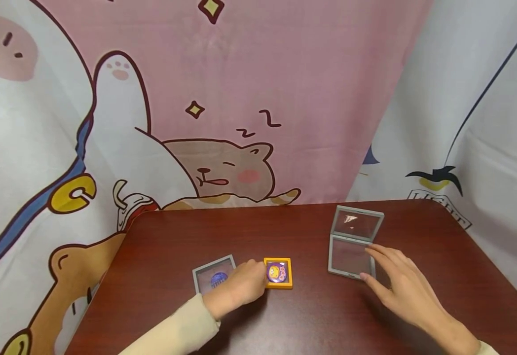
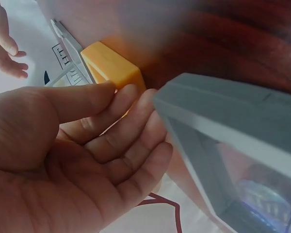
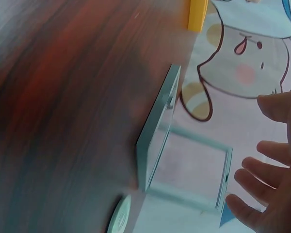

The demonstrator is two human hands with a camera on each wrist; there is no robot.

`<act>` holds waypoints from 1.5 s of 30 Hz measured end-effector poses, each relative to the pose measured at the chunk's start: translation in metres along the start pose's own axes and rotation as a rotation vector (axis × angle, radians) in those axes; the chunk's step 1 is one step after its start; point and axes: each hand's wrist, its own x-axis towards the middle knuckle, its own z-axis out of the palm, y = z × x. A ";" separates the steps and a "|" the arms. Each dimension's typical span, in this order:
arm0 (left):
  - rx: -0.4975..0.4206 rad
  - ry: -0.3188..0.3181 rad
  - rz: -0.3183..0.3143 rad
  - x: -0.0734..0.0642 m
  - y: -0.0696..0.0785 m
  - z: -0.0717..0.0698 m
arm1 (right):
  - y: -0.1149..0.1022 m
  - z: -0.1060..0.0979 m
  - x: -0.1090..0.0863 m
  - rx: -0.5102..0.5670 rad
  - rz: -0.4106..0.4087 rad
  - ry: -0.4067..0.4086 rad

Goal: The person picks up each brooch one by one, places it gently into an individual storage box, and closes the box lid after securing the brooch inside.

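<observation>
A small square yellow display frame (image 1: 278, 286) lies on the brown table, with a purple round badge (image 1: 277, 271) inside its clear window. My left hand (image 1: 247, 282) pinches its left edge between thumb and fingertips, the other fingers curled in. Just left of that hand lies a larger grey display frame (image 1: 212, 263) holding a blue round badge (image 1: 218, 279). Farther right, an unfolded grey display frame (image 1: 330, 256) has its clear lid (image 3: 194, 165) tilted up at the back. My right hand (image 1: 407, 286) hovers by its right edge, fingers spread and relaxed, holding nothing.
A pale round disc (image 3: 120, 216) lies near the unfolded frame in the right wrist view; the right hand hides it in the head view. Behind the table (image 1: 312, 320) hangs a cartoon-printed curtain (image 1: 320, 108), close to the table's back edge.
</observation>
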 end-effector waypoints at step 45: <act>-0.058 0.222 0.059 0.055 0.070 0.003 | 0.076 -0.009 -0.030 -0.132 0.157 -0.168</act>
